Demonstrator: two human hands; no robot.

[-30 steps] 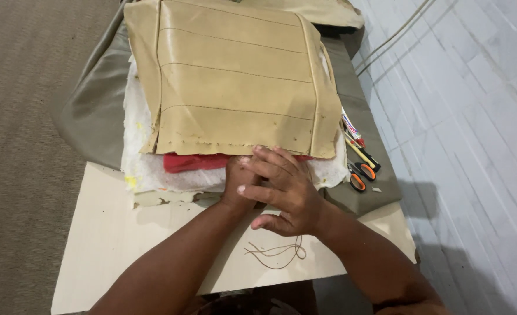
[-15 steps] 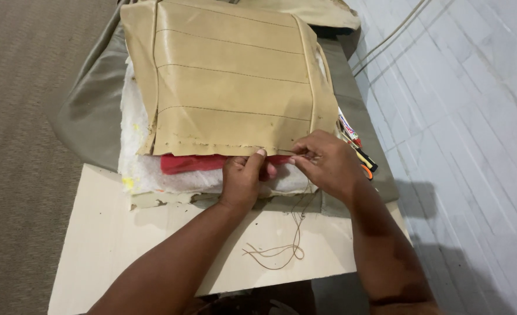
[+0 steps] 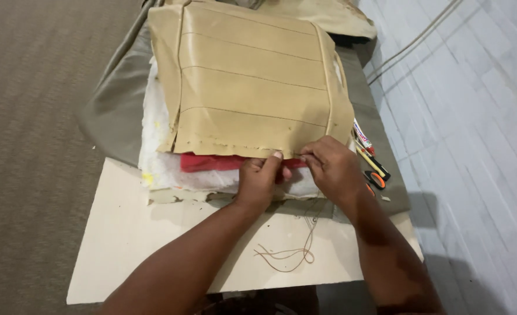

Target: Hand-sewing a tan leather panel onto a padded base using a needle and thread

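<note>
Tan leatherette cover (image 3: 252, 87), ribbed with stitched seams across its width, lay stretched over a white foam pad (image 3: 159, 166), its raw near edge punched with a row of small holes. Held at that edge, near the lower right corner, by both hands. Left hand (image 3: 259, 181) rested on a red fabric layer (image 3: 212, 161) beneath, fingers curled and thumb pressed up against the hem. Right hand (image 3: 333, 169) pinched the same hem just beside it, fingertips closed on the edge; whether a needle sat between them could not be told. Brown thread (image 3: 290, 254) trailed down from the hands and looped loosely on a pale flat board (image 3: 130, 245). Olive-grey fabric (image 3: 109, 111) spread under the foam, smooth and slightly glossy. Off to the right, near the right hand: orange-handled scissors (image 3: 376, 178), a yellow pencil-like tool (image 3: 370, 161), and a narrow white-and-red package (image 3: 362, 135) lying lengthwise. Brown woven carpet (image 3: 31, 146) on the left, pale floor tiles (image 3: 468, 128) on the right.
</note>
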